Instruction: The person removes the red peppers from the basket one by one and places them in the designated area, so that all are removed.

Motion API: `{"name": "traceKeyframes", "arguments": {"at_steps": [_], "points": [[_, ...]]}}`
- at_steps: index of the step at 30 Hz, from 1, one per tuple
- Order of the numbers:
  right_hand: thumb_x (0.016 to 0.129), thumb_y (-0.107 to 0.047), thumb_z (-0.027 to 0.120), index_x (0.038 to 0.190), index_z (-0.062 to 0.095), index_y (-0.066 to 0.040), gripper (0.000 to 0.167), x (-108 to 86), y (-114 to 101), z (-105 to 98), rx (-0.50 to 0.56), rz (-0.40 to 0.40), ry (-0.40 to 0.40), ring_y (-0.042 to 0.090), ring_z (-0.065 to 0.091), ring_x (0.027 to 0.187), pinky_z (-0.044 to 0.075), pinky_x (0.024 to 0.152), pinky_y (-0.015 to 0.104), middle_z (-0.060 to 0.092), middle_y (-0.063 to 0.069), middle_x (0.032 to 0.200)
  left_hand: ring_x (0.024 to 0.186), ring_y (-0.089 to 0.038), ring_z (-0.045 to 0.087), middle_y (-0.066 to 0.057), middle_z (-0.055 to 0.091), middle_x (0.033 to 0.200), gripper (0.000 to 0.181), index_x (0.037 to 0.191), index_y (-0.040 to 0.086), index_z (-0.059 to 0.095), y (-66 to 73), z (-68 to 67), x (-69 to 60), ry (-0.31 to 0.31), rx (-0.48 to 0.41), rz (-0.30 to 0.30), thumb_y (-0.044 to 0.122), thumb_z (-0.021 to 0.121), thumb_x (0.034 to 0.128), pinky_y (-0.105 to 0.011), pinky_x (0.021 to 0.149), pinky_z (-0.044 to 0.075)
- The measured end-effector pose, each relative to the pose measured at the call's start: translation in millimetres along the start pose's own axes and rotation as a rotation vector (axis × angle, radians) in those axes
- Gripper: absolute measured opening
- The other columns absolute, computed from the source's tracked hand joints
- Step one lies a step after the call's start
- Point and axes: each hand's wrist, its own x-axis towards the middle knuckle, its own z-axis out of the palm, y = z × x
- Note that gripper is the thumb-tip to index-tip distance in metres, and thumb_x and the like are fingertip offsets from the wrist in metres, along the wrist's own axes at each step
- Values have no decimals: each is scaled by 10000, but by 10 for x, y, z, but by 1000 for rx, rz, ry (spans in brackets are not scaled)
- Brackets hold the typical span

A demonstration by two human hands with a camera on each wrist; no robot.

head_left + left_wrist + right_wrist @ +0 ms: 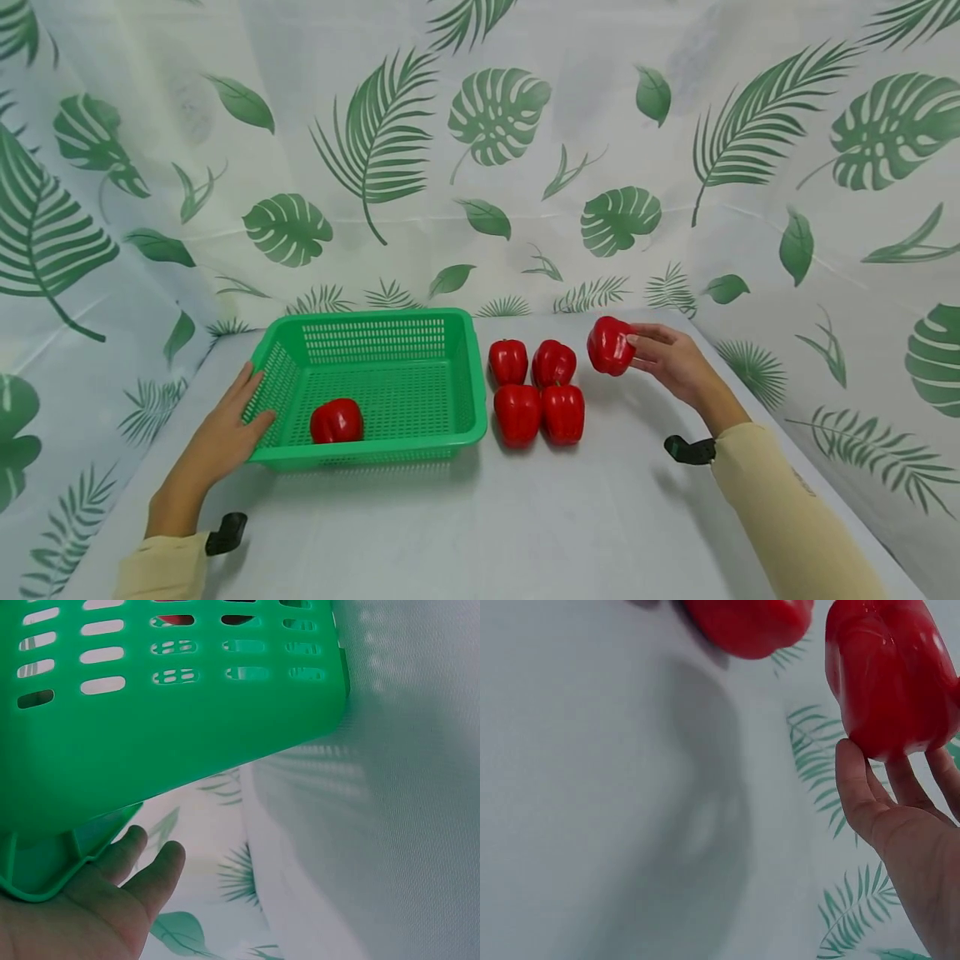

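My right hand (pixel 678 362) holds a glossy red bell pepper (pixel 611 346) by its end, above the table's right side. Close up in the right wrist view, the fingertips and thumb (pixel 851 772) grip one end of that bell pepper (pixel 892 675). At the left, my left hand (pixel 225 433) rests on the left rim of a green plastic basket (pixel 468 375). The left wrist view shows straight fingers (pixel 157 877) beside the basket (pixel 180 742), with part of the hand hidden by its rim. One red bell pepper (pixel 337 420) lies inside the basket, near its front left.
Several red bell peppers (pixel 519 414) stand grouped in two rows just right of the basket, between it and my right hand. A white cloth covers the table (pixel 525 533). Leaf-printed sheets (pixel 540 225) hang behind and at both sides.
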Motion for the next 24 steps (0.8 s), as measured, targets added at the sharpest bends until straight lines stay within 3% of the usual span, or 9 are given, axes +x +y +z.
{"name": "traceKeyframes", "arguments": {"at_steps": [13,24], "points": [[1071,-332,685,1642,310,21,769,75,315,0,-78,32,-32,214,521,1276,500,1114,435,360,241,1635,1563,-591,24,-280,-59,1755,750,1666,-100,117,-7,24,-1,7,-18,-6,204,519,1110,-816,1157,139],[1085,-299,663,1639,335,15,716,108,404,75,-107,52,-41,370,460,1414,528,1071,352,362,262,1643,1568,-583,30,-283,-50,1755,756,1667,-98,124,32,-2,-9,5,-11,-22,202,527,1102,-809,1164,145]]}}
